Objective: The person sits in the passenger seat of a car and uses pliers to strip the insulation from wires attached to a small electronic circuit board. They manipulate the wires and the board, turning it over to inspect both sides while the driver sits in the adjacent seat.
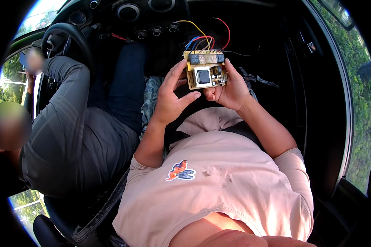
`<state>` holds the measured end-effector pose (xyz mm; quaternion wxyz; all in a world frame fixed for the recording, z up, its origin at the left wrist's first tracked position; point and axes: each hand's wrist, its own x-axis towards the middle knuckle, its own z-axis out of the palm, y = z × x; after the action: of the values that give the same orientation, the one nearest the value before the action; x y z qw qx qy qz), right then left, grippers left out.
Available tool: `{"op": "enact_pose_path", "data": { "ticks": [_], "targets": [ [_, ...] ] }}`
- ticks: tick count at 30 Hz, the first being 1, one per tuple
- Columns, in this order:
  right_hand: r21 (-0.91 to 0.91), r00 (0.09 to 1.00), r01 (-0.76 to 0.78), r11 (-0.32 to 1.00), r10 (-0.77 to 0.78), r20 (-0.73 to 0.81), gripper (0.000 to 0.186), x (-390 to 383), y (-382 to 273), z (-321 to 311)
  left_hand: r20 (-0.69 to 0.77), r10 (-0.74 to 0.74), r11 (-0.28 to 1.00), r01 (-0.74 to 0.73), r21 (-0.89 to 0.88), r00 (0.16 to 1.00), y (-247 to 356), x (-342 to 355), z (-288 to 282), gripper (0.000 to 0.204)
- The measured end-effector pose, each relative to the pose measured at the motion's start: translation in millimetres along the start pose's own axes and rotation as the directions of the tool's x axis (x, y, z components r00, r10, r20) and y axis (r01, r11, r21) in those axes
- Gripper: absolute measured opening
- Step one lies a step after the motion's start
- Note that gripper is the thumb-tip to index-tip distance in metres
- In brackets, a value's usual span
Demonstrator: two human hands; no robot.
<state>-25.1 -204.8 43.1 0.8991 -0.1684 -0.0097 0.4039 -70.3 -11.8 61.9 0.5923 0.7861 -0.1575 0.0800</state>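
A yellow-tan circuit board [190, 80] is held up in front of my chest, between both hands. It carries a white-framed black transformer [203, 76], a row of dark relay-like blocks [207, 59] and small round parts. Yellow, red, blue and brown wires [200, 29] rise from its far edge. My left hand [172, 92] has its fingers against the board's left edge, with the thumb stretched out below the near corner. Gripping the right edge is my right hand [233, 88], its thumb along the side and its other fingers curled under the near corner.
At my left a person in a dark grey top [64, 136] sits by the steering wheel [70, 31], one arm raised. Dashboard knobs and vents [128, 12] lie ahead. A grey strap-like thing [257, 79] is right of my hand. The car door [317, 74] and window bound the right.
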Motion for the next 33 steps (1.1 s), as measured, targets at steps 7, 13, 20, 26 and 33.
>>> {"op": "enact_pose_path", "data": {
  "ticks": [7, 13, 20, 26, 33],
  "targets": [
    [0.023, 1.0, -0.005, 1.0, 0.005, -0.005, 0.063, 0, 0, -2, -0.094, 0.082, 0.976, -0.061, 0.209, 0.992, 5, 4, 0, 0.069],
    [-0.169, 0.994, 0.022, 0.985, -0.04, -0.103, 0.062, 1, -1, 4, -0.06, 0.279, 0.818, -0.205, 0.538, 0.958, 11, 7, 2, 0.06],
    [-0.352, 0.991, 0.026, 0.936, -0.071, -0.115, 0.056, -1, 2, 0, 0.015, 0.267, 0.745, -0.216, 0.631, 0.964, 8, 9, 4, 0.057],
    [-0.486, 0.983, 0.0, 0.874, -0.088, -0.158, 0.053, -5, 0, 9, 0.016, 0.318, 0.711, -0.249, 0.658, 0.948, -2, 5, 3, 0.05],
    [-0.427, 0.99, 0.01, 0.904, -0.07, -0.125, 0.053, -6, 0, 10, -0.049, 0.281, 0.785, -0.2, 0.586, 0.958, -3, 4, 3, 0.051]
  ]
}}
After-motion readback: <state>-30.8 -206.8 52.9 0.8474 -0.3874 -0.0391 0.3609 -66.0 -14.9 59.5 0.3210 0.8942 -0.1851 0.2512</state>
